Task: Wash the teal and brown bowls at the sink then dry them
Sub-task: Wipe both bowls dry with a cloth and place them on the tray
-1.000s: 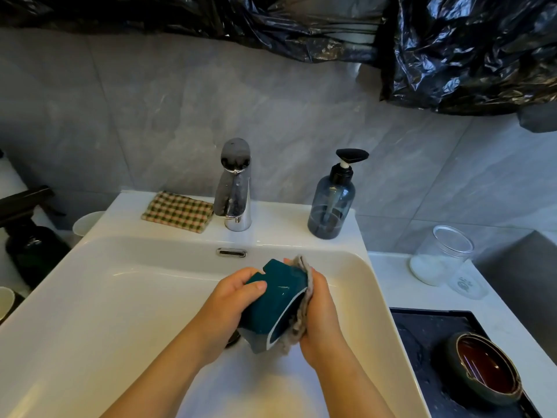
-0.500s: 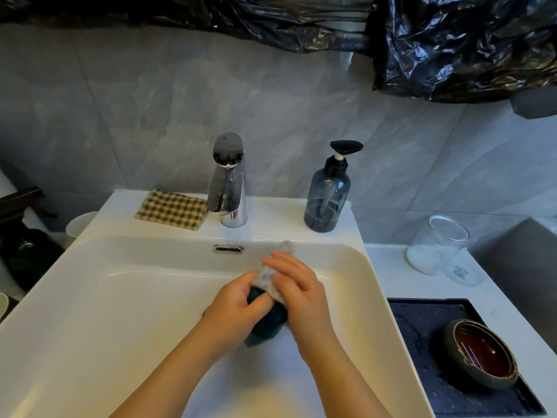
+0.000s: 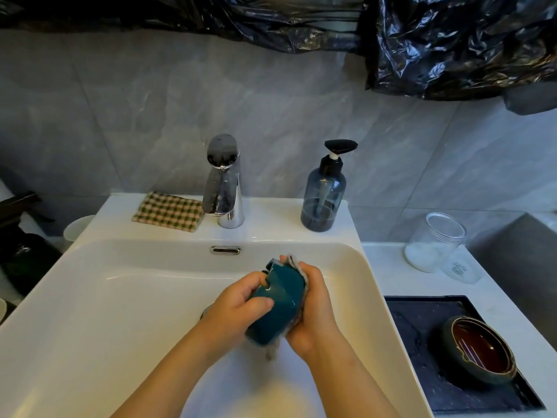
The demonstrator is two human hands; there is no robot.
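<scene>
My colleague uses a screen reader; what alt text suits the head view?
Over a white sink, a person's left hand grips a teal bowl while the right hand holds a grey cloth against it. A brown bowl sits on a black tray to the right.

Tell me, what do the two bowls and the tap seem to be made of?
The teal bowl looks like glazed ceramic, with smooth, softly glossy faces. The brown bowl seems to be glazed stoneware: its dark-brown inside is shiny and shows light streaks, while the greenish outside is duller. The tap is polished metal, probably chrome-plated, since it mirrors its surroundings.
</scene>
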